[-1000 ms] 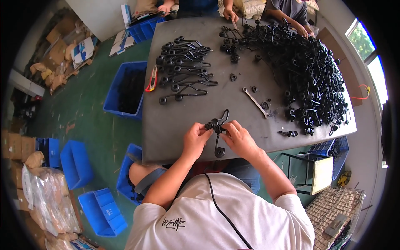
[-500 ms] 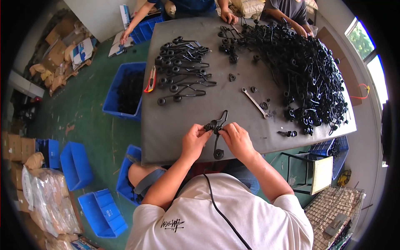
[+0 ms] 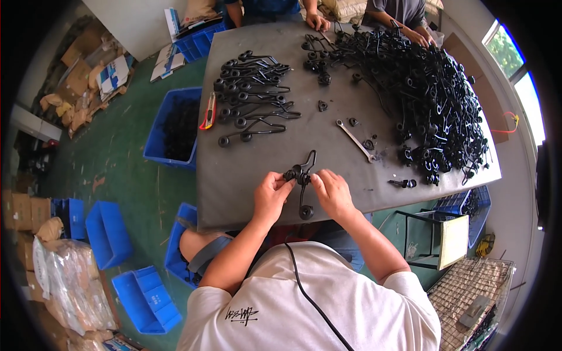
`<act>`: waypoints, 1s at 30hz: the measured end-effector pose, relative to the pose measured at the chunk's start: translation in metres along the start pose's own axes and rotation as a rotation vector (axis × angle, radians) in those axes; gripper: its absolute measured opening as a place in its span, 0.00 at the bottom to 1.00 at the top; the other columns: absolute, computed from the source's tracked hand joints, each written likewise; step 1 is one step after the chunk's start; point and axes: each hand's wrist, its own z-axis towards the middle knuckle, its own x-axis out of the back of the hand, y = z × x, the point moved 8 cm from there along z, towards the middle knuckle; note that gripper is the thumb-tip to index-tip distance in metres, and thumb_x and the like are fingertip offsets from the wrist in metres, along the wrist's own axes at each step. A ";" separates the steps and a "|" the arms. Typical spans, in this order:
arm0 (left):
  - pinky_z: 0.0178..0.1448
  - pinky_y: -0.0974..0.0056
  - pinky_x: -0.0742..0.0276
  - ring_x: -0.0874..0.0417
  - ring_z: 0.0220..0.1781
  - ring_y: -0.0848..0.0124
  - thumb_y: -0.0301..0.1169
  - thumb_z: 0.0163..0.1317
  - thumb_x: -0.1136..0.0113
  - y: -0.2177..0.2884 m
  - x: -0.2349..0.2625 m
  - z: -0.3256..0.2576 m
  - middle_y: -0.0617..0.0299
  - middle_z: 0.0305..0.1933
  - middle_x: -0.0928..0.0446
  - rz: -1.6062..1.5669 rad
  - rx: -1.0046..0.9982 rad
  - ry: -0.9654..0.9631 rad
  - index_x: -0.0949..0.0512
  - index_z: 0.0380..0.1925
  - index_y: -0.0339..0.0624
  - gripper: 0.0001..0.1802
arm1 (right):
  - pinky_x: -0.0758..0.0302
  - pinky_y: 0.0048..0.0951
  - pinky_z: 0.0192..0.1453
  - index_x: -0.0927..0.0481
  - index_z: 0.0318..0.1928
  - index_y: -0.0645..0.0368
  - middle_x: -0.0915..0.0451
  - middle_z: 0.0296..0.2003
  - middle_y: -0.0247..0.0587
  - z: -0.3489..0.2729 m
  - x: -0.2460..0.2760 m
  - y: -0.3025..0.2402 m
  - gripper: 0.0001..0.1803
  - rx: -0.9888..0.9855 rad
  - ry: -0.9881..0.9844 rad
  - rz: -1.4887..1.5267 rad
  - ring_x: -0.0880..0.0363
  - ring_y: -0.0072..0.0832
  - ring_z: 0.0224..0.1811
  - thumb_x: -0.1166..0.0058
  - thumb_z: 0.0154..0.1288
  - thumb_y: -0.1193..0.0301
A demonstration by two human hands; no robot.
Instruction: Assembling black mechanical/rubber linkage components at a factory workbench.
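Observation:
Near the front edge of the grey table (image 3: 252, 175) I hold a bent black metal rod with round black rubber bushings (image 3: 306, 212). My left hand (image 3: 271, 196) pinches a bushing on its left side. My right hand (image 3: 333, 193) has its thumb and fingers closed at the rod's right side; the exact contact is partly hidden. One end of the rod loops up and away from me, and the other hangs toward me with a bushing on it. Beyond my hands lie a combination wrench (image 3: 355, 141) and a few small loose black parts (image 3: 353, 121).
Several similar rods (image 3: 257, 93) lie in rows at the left, beside a red utility knife (image 3: 209, 111). A large heap of black rods (image 3: 439, 105) covers the right side. Blue bins (image 3: 170, 126) stand on the floor at the left. Two people's hands (image 3: 318, 22) are at the far edge.
My right fingers have shifted slightly around the rod, while my left keeps its pinch. At the far left, the co-worker's outstretched arm has drawn back toward the table.

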 end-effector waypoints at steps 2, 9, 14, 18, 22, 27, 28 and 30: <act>0.27 0.74 0.32 0.26 0.27 0.84 0.31 0.66 0.31 -0.007 0.001 0.004 0.67 0.31 0.19 0.018 -0.015 0.005 0.23 0.40 0.38 0.11 | 0.27 0.48 0.40 0.25 0.35 0.61 0.22 0.30 0.51 -0.001 0.014 -0.025 0.19 0.125 0.176 -0.059 0.22 0.53 0.36 0.54 0.78 0.59; 0.27 0.72 0.29 0.24 0.26 0.83 0.31 0.66 0.31 -0.008 0.002 0.001 0.65 0.31 0.17 0.004 -0.049 0.014 0.23 0.40 0.37 0.12 | 0.27 0.54 0.44 0.26 0.35 0.62 0.21 0.33 0.56 0.004 0.013 -0.019 0.22 0.065 0.109 -0.105 0.22 0.57 0.39 0.57 0.80 0.56; 0.27 0.72 0.29 0.24 0.27 0.83 0.31 0.66 0.31 -0.003 -0.001 0.000 0.65 0.31 0.17 0.002 -0.061 0.031 0.23 0.41 0.37 0.12 | 0.26 0.52 0.43 0.27 0.34 0.62 0.21 0.32 0.54 0.005 0.006 0.001 0.22 -0.053 0.071 -0.048 0.21 0.57 0.39 0.56 0.79 0.56; 0.28 0.71 0.28 0.23 0.28 0.82 0.31 0.66 0.31 -0.004 0.003 0.001 0.64 0.32 0.17 0.082 -0.071 0.065 0.23 0.41 0.36 0.12 | 0.26 0.52 0.42 0.27 0.36 0.62 0.21 0.32 0.54 0.004 0.010 -0.013 0.21 0.038 0.154 -0.002 0.21 0.58 0.37 0.56 0.79 0.55; 0.31 0.71 0.26 0.22 0.30 0.82 0.31 0.65 0.30 0.003 -0.001 -0.002 0.64 0.33 0.16 0.037 -0.077 0.088 0.23 0.42 0.36 0.13 | 0.26 0.49 0.41 0.27 0.37 0.62 0.21 0.33 0.54 0.007 -0.003 0.003 0.22 -0.130 -0.063 0.054 0.21 0.57 0.36 0.57 0.79 0.55; 0.37 0.62 0.20 0.15 0.32 0.68 0.31 0.62 0.29 0.007 0.001 -0.006 0.55 0.37 0.14 0.251 -0.321 0.233 0.23 0.44 0.36 0.15 | 0.26 0.46 0.41 0.25 0.39 0.63 0.21 0.31 0.54 0.011 -0.013 0.024 0.22 -0.155 0.053 0.066 0.19 0.51 0.36 0.57 0.79 0.54; 0.37 0.62 0.20 0.15 0.32 0.68 0.31 0.62 0.29 0.013 -0.001 -0.009 0.55 0.37 0.14 0.251 -0.320 0.227 0.23 0.44 0.36 0.15 | 0.26 0.47 0.41 0.24 0.40 0.62 0.21 0.31 0.55 0.010 -0.024 0.043 0.22 -0.313 -0.084 0.322 0.19 0.48 0.37 0.57 0.79 0.54; 0.41 0.59 0.19 0.12 0.36 0.60 0.31 0.62 0.29 0.024 -0.001 -0.012 0.51 0.38 0.14 0.332 -0.308 0.242 0.23 0.44 0.35 0.16 | 0.26 0.48 0.42 0.23 0.41 0.62 0.20 0.31 0.55 0.014 -0.026 0.059 0.22 -0.466 -0.228 0.577 0.18 0.46 0.38 0.56 0.79 0.54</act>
